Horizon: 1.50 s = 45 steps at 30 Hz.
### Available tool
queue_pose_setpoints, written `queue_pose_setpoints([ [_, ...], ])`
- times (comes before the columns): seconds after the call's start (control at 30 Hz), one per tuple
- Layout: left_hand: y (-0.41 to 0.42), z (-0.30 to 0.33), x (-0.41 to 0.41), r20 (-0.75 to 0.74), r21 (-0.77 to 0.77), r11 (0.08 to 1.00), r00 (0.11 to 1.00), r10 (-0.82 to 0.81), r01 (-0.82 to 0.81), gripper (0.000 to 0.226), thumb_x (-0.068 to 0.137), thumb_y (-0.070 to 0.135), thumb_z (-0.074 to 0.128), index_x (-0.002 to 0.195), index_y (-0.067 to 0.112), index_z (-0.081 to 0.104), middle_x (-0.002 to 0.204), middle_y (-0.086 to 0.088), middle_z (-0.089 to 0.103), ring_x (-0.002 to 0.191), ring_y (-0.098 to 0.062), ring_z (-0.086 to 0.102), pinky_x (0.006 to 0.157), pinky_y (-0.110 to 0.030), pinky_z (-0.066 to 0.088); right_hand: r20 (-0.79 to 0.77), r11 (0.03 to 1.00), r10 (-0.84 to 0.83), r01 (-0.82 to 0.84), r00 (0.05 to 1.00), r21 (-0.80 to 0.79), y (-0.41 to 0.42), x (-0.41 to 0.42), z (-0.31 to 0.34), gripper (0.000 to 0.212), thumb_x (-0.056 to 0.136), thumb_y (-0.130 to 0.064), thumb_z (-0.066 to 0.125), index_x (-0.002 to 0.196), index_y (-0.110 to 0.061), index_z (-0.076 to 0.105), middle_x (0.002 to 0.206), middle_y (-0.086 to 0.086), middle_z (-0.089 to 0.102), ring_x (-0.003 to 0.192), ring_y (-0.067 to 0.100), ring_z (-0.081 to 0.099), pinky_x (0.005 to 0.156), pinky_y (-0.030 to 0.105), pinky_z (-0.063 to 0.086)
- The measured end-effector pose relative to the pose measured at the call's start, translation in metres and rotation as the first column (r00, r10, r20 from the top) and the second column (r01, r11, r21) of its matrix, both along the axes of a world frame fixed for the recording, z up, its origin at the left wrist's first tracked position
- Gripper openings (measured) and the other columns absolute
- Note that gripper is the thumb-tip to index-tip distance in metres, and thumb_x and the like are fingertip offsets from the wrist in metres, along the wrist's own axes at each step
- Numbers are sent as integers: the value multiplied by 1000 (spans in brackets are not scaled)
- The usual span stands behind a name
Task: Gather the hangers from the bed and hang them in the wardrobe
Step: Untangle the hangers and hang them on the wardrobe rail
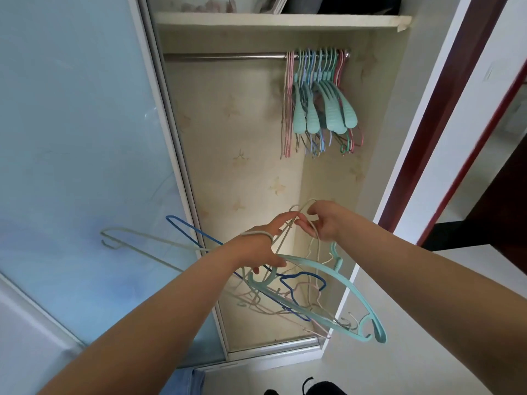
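I stand before the open wardrobe (245, 172). My left hand (256, 246) grips a tangled bunch of hangers (299, 292): a wide mint plastic one (350, 289), a blue wire one (188, 229) and several cream and pink wire ones. My right hand (322, 220) pinches the hook of a cream wire hanger (302, 209) at the top of the bunch, just beside my left fingertips. High up, a metal rail (225, 56) carries several mint, pink and blue hangers (319, 101) crowded at its right end.
A frosted sliding door (79, 143) covers the wardrobe's left side. A white shelf (273, 19) with stored items sits above the rail. A dark red door frame (445, 121) stands at the right. The rail's left part is bare.
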<state>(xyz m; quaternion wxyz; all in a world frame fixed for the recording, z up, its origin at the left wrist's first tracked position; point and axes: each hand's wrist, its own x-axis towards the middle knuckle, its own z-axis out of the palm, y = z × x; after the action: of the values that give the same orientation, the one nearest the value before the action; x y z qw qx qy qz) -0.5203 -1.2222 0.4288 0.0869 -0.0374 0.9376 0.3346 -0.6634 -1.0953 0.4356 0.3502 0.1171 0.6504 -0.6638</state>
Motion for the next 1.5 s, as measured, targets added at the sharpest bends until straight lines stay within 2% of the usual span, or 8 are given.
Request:
queue_pose_setpoints([
  [0.27,-6,16,-9,94,-17,997,993,-68,70,94,79,16,76,135,54,11,129,-8,48,72,-21,69,55,-32,59,29,993,81,-78,996,-94,-8,11,-2,22,92,4,27,111,3,37,69,22,62,54,28,65,48,38,58],
  [0.43,-12,12,-12,116,-88,993,991,-68,78,75,81,20,75,126,43,20,124,-12,53,46,-9,54,50,-23,54,-38,979,202,-202,979,9,-4,10,-5,39,97,-23,48,131,-9,34,119,25,55,81,30,62,67,40,55],
  [0.57,-8,8,-17,124,-109,990,989,-78,92,70,80,19,74,122,39,22,124,-19,52,51,-14,52,49,-24,55,-145,993,115,-108,983,56,-11,14,-16,42,91,-35,57,128,-16,48,119,17,55,89,30,60,73,40,54],
  [0.77,-8,9,-24,133,-44,996,989,-71,77,74,78,16,75,129,34,24,127,-9,50,81,-23,65,53,-29,58,-89,985,-101,87,991,-151,-35,18,-21,37,88,-11,53,124,-6,47,120,22,57,72,33,64,50,43,55],
  [1.0,-14,11,-28,97,-66,998,995,16,-9,78,81,15,71,135,45,23,120,-14,54,66,-16,62,54,-28,59,-115,984,-163,154,980,-86,-41,0,1,22,90,-16,48,110,-6,46,108,20,52,54,33,61,45,36,52],
  [1.13,-14,12,-30,90,-137,990,995,33,-20,77,80,18,74,133,46,25,111,-10,46,58,-15,61,53,-26,58,-54,974,-204,196,978,-114,-45,-3,-6,25,89,-21,46,111,-9,41,121,23,50,46,30,60,42,34,52],
  [1.37,-21,12,-31,73,-242,969,994,78,-58,80,78,24,77,131,50,24,107,-4,33,67,-18,64,49,-24,57,-44,982,-134,127,990,-142,-50,0,-5,5,86,-16,43,90,-12,44,126,28,55,78,35,61,49,33,54],
  [1.5,-26,19,-30,109,-262,965,992,59,-29,80,80,23,75,135,44,21,105,-7,42,64,-15,62,49,-24,57,-30,978,-80,73,996,-198,-52,-1,-3,9,85,-9,40,93,-9,44,126,25,48,78,36,58,56,38,53],
])
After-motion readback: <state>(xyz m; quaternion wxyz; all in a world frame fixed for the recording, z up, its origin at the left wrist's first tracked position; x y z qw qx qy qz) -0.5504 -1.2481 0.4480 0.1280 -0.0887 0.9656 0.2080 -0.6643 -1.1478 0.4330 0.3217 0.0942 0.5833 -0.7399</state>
